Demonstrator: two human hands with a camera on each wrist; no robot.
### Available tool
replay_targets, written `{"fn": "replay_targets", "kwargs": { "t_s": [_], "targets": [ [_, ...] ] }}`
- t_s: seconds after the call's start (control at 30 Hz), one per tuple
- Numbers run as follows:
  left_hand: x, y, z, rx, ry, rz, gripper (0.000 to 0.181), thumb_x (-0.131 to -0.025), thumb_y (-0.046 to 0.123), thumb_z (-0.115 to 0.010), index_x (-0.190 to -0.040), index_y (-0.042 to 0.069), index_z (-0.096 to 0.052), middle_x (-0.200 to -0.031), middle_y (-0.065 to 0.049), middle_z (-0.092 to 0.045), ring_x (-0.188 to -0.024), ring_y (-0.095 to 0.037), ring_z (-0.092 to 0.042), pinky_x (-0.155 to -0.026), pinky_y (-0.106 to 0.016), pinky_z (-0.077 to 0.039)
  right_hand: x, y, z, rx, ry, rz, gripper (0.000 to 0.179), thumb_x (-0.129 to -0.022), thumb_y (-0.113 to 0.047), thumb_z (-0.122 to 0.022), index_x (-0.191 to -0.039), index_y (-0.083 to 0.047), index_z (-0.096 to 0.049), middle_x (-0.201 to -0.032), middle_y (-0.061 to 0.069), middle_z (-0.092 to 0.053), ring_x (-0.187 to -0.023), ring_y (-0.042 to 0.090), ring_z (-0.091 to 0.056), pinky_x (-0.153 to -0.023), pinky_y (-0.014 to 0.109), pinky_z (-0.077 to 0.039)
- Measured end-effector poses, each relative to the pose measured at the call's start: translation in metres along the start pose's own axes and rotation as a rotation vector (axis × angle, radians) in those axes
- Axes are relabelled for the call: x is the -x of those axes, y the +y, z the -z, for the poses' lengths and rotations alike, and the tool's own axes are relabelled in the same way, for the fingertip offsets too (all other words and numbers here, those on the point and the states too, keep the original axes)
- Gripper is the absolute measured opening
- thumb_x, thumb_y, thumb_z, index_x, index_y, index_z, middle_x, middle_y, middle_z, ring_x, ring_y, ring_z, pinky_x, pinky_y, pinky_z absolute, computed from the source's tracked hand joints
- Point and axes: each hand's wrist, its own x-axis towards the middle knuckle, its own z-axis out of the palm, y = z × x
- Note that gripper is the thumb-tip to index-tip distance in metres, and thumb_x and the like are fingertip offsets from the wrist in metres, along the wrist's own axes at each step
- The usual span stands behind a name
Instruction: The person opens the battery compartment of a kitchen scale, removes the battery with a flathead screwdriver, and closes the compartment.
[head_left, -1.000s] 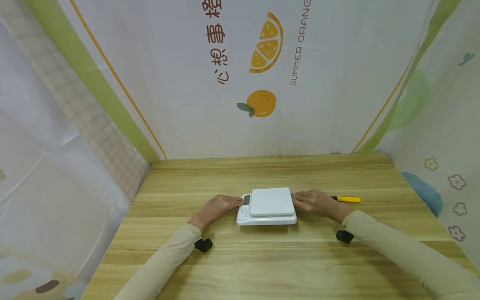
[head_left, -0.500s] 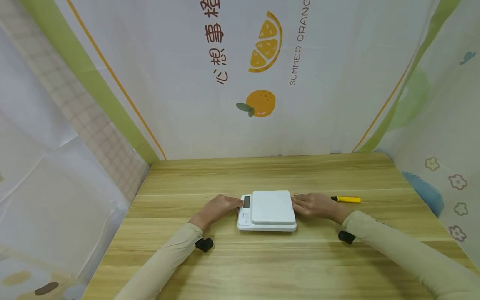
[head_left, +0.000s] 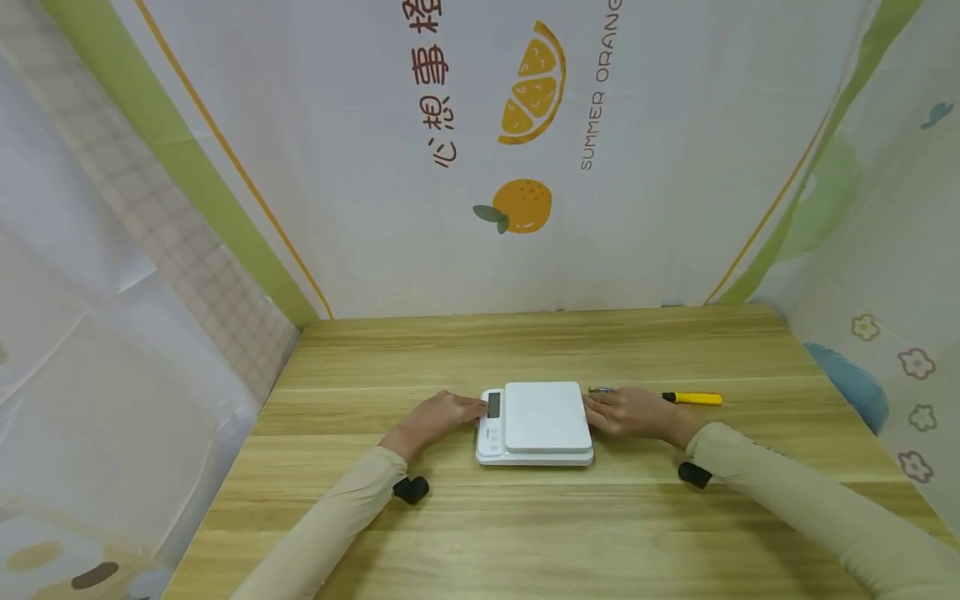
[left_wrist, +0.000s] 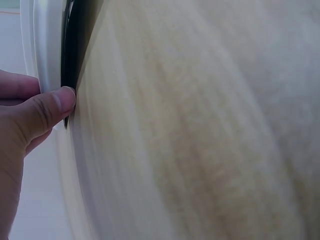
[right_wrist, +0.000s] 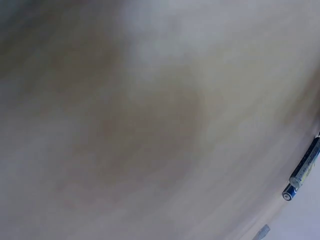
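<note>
A white digital kitchen scale (head_left: 547,417), display and buttons on its left, lies nearly level at the middle of the wooden table. My left hand (head_left: 438,419) pinches its left side near the display. In the left wrist view the thumb (left_wrist: 64,100) is at the lower edge of the scale (left_wrist: 49,50), over a dark gap, and other fingers are on the far side. My right hand (head_left: 626,412) grips the right side, fingertips at the edge of the weighing plate. The right wrist view does not show this hand.
Past my right hand lies a yellow-handled tool (head_left: 697,398) with a dark front end, partly hidden. Small batteries (right_wrist: 305,167) lie on the table (head_left: 525,533) behind that hand. A printed white curtain (head_left: 637,242) hangs at the table's back edge.
The scale has tipped down from a tilt to nearly level, its front edge coming toward me. Both hands stay at its sides. Small batteries behind the right hand now show.
</note>
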Motion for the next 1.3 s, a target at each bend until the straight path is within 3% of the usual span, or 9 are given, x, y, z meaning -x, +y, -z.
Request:
{"fn": "replay_targets", "kwargs": {
  "t_s": [0.4,0.6,0.73,0.8,0.9,0.97,1.1,1.2,1.3],
  "targets": [
    [-0.001,0.004,0.002,-0.032,-0.034,-0.005,0.025,-0.093,0.006,-0.070,-0.117,0.002,-0.075,-0.116,-0.012,-0.075,-0.101,-0.022,-0.074,-0.091,-0.025,-0.063,0.003,-0.005,-0.001,-0.014,-0.040,-0.008,0.052,-0.113,-0.002,-0.017,-0.104,0.001,-0.068,-0.100,0.014,-0.077,-0.085,0.021,-0.077,-0.062,0.029,-0.066],
    [-0.003,0.003,0.002,-0.012,-0.049,0.007,0.024,-0.091,0.006,-0.072,-0.115,0.003,-0.076,-0.114,-0.011,-0.076,-0.098,-0.022,-0.075,-0.088,-0.022,-0.063,0.002,-0.007,0.004,0.035,-0.084,0.001,0.060,-0.111,0.005,-0.014,-0.104,0.000,-0.073,-0.101,0.013,-0.078,-0.089,0.020,-0.076,-0.068,0.028,-0.067],
    [-0.001,0.000,0.002,0.054,0.001,0.043,0.024,-0.088,0.009,-0.077,-0.112,0.003,-0.076,-0.112,-0.011,-0.077,-0.099,-0.023,-0.075,-0.089,-0.024,-0.063,-0.001,-0.012,0.013,0.032,-0.163,-0.059,0.066,-0.109,0.009,-0.008,-0.107,0.000,-0.074,-0.104,0.013,-0.077,-0.093,0.021,-0.076,-0.071,0.029,-0.067],
    [0.000,-0.002,0.003,0.093,0.051,0.073,0.026,-0.086,0.011,-0.080,-0.110,0.003,-0.076,-0.111,-0.010,-0.077,-0.101,-0.023,-0.074,-0.091,-0.026,-0.063,-0.002,-0.017,0.021,-0.053,-0.195,-0.179,0.050,-0.109,0.010,-0.025,-0.108,0.001,-0.073,-0.103,0.013,-0.077,-0.091,0.022,-0.075,-0.071,0.032,-0.067],
    [0.002,-0.005,0.003,0.133,0.115,0.159,0.028,-0.087,0.011,-0.081,-0.113,0.003,-0.076,-0.109,-0.008,-0.077,-0.100,-0.021,-0.074,-0.089,-0.029,-0.064,-0.007,-0.029,0.037,-0.250,-0.202,-0.490,0.018,-0.101,0.003,-0.058,-0.107,0.002,-0.074,-0.091,0.010,-0.077,-0.072,0.016,-0.071,-0.066,0.033,-0.066],
    [0.003,-0.008,0.004,0.168,0.121,0.229,0.033,-0.089,0.013,-0.079,-0.120,0.005,-0.074,-0.108,-0.005,-0.076,-0.096,-0.018,-0.073,-0.086,-0.029,-0.064,-0.013,-0.038,0.049,-0.390,-0.193,-0.740,0.019,-0.089,-0.003,-0.074,-0.107,0.001,-0.075,-0.083,0.006,-0.076,-0.057,0.009,-0.061,-0.052,0.028,-0.060],
    [0.000,-0.017,0.004,0.364,0.054,0.360,0.053,-0.092,0.019,-0.077,-0.141,0.011,-0.062,-0.115,-0.004,-0.068,-0.093,-0.016,-0.063,-0.081,-0.029,-0.059,-0.025,-0.057,0.069,-0.645,-0.223,-1.134,0.026,-0.087,-0.013,-0.075,-0.110,-0.001,-0.078,-0.073,-0.004,-0.069,-0.050,-0.002,-0.043,-0.037,0.018,-0.039],
    [-0.004,-0.024,0.004,0.492,-0.037,0.414,0.070,-0.088,0.023,-0.080,-0.151,0.014,-0.052,-0.120,-0.004,-0.060,-0.095,-0.018,-0.053,-0.081,-0.030,-0.054,-0.032,-0.070,0.076,-0.762,-0.292,-1.267,0.032,-0.087,-0.023,-0.077,-0.111,-0.001,-0.078,-0.074,-0.009,-0.063,-0.057,0.000,-0.045,-0.041,0.017,-0.037],
    [-0.009,-0.029,0.004,0.537,-0.139,0.430,0.080,-0.082,0.024,-0.084,-0.154,0.017,-0.048,-0.123,-0.003,-0.056,-0.095,-0.017,-0.048,-0.080,-0.028,-0.050,-0.038,-0.082,0.078,-0.766,-0.354,-1.303,0.045,-0.087,-0.038,-0.081,-0.112,-0.001,-0.077,-0.073,-0.010,-0.055,-0.061,0.004,-0.044,-0.046,0.018,-0.037]
  ]
}}
